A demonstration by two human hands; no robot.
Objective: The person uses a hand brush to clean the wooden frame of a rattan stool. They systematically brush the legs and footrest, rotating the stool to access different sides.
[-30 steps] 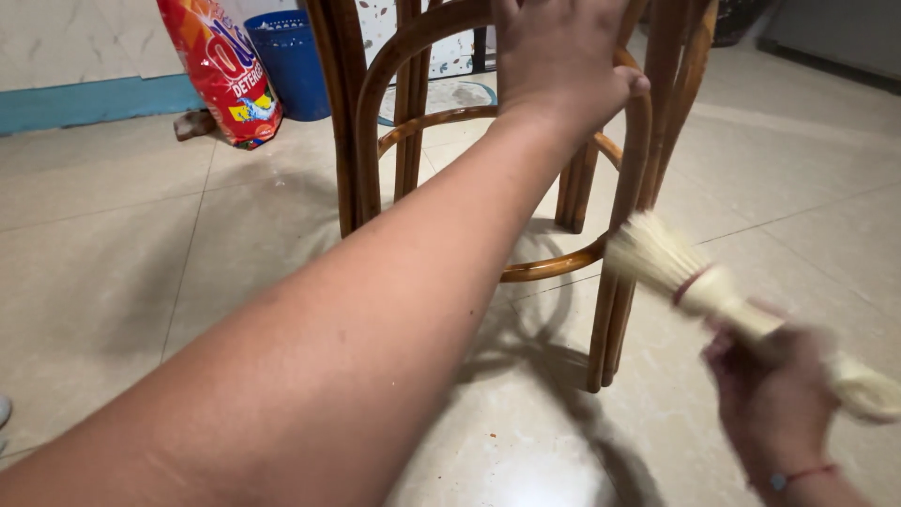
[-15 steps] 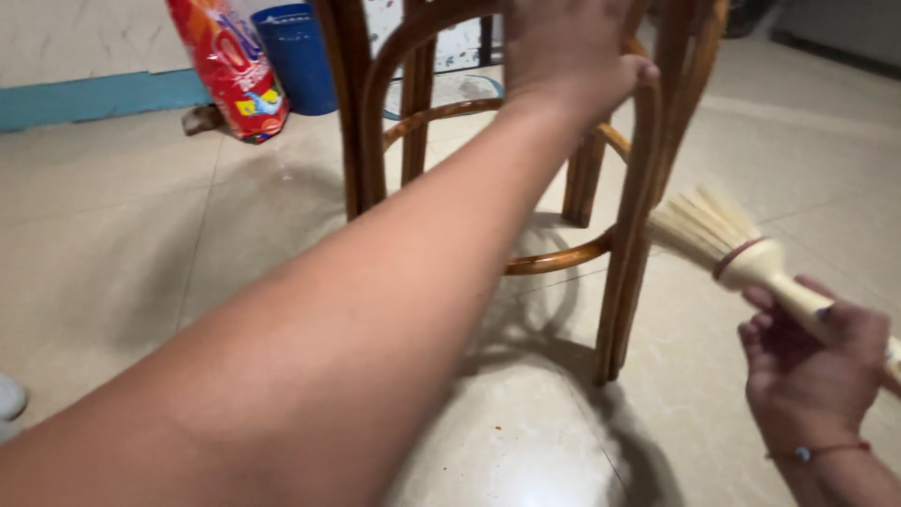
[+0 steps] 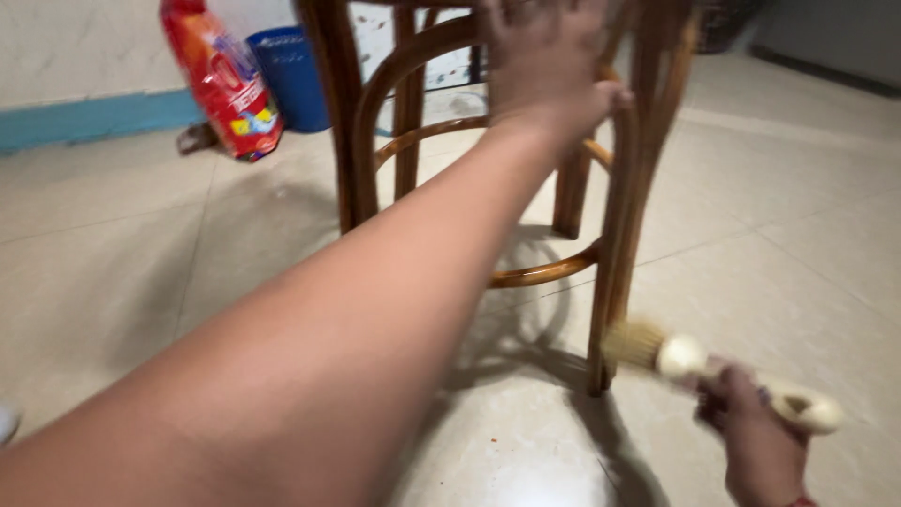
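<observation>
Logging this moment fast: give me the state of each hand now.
Left hand: laid on the top of the brown rattan stool; grip blurred, cannot tell.
Right hand: closed around the pale wooden-handled bristle brush.

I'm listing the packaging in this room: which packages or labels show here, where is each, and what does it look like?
Red bag: a tall soft pack against the wall at top left, behind the chair; red with blue and yellow print on its front.
Blue bin: just right of the bag on the floor; round and plain, with no label visible.
No signs or screens show.
</observation>
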